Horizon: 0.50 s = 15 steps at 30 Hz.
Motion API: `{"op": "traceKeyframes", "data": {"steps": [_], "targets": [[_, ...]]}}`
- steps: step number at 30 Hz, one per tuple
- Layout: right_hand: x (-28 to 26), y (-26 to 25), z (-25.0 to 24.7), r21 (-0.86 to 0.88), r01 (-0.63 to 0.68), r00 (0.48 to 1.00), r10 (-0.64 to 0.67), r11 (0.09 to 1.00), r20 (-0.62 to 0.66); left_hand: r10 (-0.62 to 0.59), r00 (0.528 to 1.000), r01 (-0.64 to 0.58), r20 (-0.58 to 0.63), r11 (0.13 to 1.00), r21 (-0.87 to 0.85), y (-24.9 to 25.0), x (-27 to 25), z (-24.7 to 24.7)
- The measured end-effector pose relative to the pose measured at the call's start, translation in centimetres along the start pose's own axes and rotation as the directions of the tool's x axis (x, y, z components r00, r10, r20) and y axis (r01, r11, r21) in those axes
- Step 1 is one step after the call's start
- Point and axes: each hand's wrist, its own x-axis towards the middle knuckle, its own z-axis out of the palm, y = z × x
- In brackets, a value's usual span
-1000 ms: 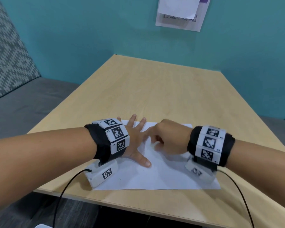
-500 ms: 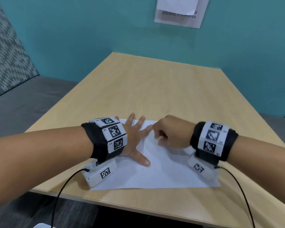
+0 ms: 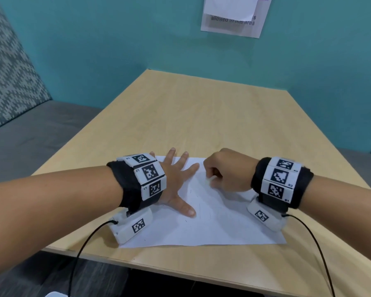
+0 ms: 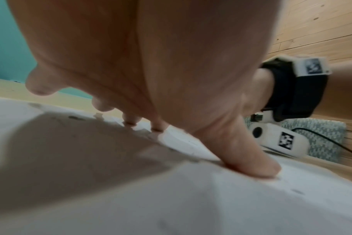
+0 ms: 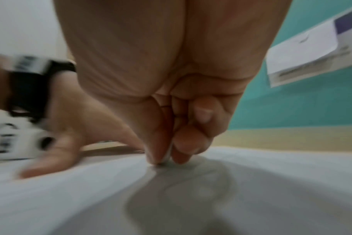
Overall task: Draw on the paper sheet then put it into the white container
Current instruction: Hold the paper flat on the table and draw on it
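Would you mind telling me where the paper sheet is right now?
In the head view, the paper sheet lies flat near the table's front edge, under the left hand.

- Head view: evenly lit, sharp, straight edges bowed toward the corners.
- Wrist views: soft, motion-blurred; hand shadows fall on the paper sheet.

Bare table beyond the paper sheet, seemingly unobstructed.

Teal wall with posted notice; light wood table; grey patterned couch left
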Motion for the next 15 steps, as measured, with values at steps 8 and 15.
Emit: {"op": "traceKeyframes", "data": {"steps": [8, 15], "targets": [[-0.3, -0.2, 0.1, 0.057, 0.006, 1.000, -0.007, 0.998, 0.017, 0.140, 0.988, -0.141, -0.064, 0.990, -0.014, 1.9, 0.8, -2.0], [-0.6, 0.6, -0.4, 0.041, -0.067, 0.998, 0.067, 0.997, 0.006, 0.142, 0.989, -0.142, -0.031, 0.990, 0.006, 1.9, 1.3, -1.7]]}}
